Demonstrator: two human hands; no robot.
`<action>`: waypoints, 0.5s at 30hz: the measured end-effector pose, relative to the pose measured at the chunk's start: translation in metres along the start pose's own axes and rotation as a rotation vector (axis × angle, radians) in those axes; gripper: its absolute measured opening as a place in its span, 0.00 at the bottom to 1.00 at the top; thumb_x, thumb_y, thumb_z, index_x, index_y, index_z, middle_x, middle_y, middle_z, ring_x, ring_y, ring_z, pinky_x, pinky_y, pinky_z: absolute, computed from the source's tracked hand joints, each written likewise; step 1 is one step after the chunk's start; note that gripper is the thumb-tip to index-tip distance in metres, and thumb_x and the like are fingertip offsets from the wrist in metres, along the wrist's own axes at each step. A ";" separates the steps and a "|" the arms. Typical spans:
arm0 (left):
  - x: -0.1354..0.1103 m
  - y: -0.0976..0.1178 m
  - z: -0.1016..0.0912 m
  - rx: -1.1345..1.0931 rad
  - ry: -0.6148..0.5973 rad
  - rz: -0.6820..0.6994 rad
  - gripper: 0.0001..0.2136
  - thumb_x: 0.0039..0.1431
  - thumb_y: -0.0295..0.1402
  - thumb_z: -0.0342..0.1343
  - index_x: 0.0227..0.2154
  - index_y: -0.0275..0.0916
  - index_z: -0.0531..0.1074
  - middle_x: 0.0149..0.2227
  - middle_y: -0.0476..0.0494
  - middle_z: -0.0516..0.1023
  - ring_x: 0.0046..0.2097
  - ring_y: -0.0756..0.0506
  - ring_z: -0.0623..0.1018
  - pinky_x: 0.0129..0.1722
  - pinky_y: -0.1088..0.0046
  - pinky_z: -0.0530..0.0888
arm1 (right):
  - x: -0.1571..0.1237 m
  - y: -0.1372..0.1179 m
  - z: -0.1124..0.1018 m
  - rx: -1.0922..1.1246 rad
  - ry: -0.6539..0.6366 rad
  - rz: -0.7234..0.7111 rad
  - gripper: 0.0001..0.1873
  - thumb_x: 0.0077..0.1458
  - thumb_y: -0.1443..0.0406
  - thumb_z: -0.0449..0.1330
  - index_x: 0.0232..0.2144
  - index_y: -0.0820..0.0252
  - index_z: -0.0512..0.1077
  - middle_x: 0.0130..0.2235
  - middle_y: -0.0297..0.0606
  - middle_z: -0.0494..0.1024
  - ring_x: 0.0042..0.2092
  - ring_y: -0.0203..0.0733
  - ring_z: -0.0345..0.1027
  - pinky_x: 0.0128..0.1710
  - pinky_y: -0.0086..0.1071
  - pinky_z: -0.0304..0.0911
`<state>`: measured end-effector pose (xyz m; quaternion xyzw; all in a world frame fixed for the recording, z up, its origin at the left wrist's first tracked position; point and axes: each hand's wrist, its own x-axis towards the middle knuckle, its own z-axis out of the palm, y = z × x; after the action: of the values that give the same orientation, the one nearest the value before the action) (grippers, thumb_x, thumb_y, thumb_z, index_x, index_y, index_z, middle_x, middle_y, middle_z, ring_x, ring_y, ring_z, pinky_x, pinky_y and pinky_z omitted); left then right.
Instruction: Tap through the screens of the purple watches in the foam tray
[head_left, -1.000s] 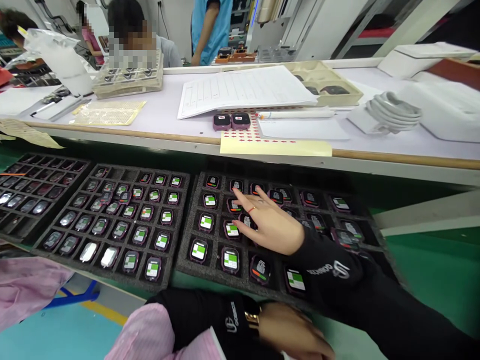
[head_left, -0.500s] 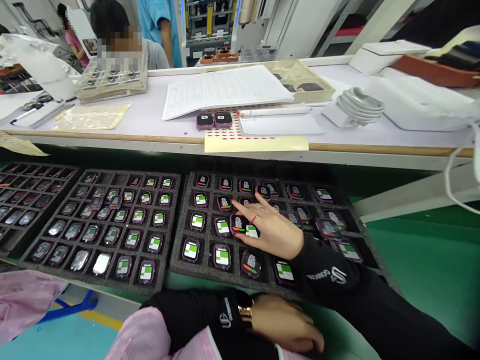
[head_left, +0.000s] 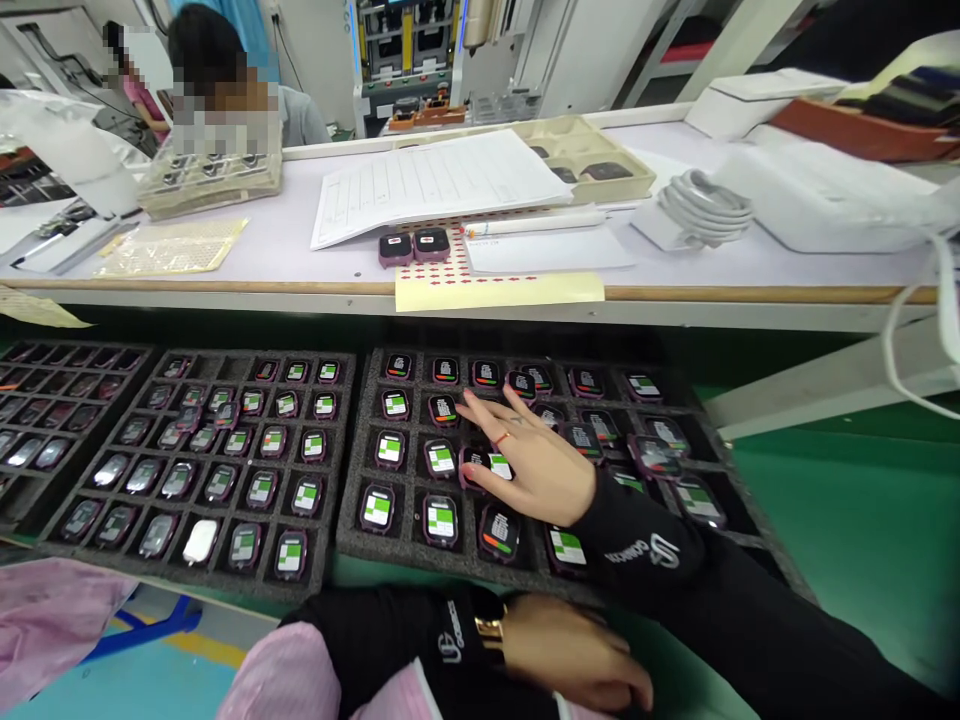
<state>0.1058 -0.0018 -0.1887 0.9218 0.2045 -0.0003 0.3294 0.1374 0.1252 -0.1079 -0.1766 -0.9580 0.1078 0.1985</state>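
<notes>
My right hand (head_left: 529, 465) lies over the right-hand foam tray (head_left: 352, 530) with its fingers spread. Its thumb rests across a smartwatch body (head_left: 472, 458) in the tray, partly covering it. The other fingers reach over neighbouring watches, including one with a lit dark screen (head_left: 445, 409). Several purple-framed watch bodies without straps fill the slots, some showing green-and-white screens (head_left: 440, 518). One watch (head_left: 655, 457) lies across the slots near my right wrist. Below the tray's near edge, my left hand (head_left: 574, 655) rests with its fingers curled; their undersides are hidden.
A second foam tray (head_left: 319, 520) of watches stands left, with another (head_left: 71, 480) beyond it. On the shelf above are papers (head_left: 435, 185), two watches (head_left: 414, 247), a pen (head_left: 532, 222) and a coiled white cable (head_left: 701, 210). A person (head_left: 300, 115) sits behind it.
The view has shifted slightly. My right thumb now covers more of the watch that showed a lit screen between thumb and index finger. My left hand stays about where it was.
</notes>
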 end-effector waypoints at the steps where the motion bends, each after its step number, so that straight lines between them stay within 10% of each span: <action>1: 0.000 0.000 -0.001 -0.002 -0.004 -0.001 0.14 0.70 0.37 0.48 0.51 0.43 0.75 0.50 0.52 0.81 0.51 0.49 0.79 0.39 0.76 0.76 | 0.002 0.000 0.003 -0.001 -0.016 -0.002 0.43 0.73 0.57 0.49 0.74 0.68 0.27 0.62 0.59 0.70 0.66 0.61 0.59 0.66 0.70 0.49; 15: -0.002 0.004 -0.008 0.007 -0.063 -0.049 0.16 0.72 0.37 0.47 0.55 0.43 0.75 0.50 0.50 0.81 0.53 0.47 0.79 0.36 0.72 0.76 | -0.024 0.033 -0.018 -0.053 0.154 0.145 0.39 0.70 0.60 0.55 0.74 0.59 0.41 0.49 0.47 0.80 0.55 0.60 0.72 0.65 0.74 0.48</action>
<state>0.1050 -0.0006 -0.1795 0.9172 0.2164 -0.0379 0.3323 0.1755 0.1491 -0.1094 -0.2584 -0.9271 0.0827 0.2587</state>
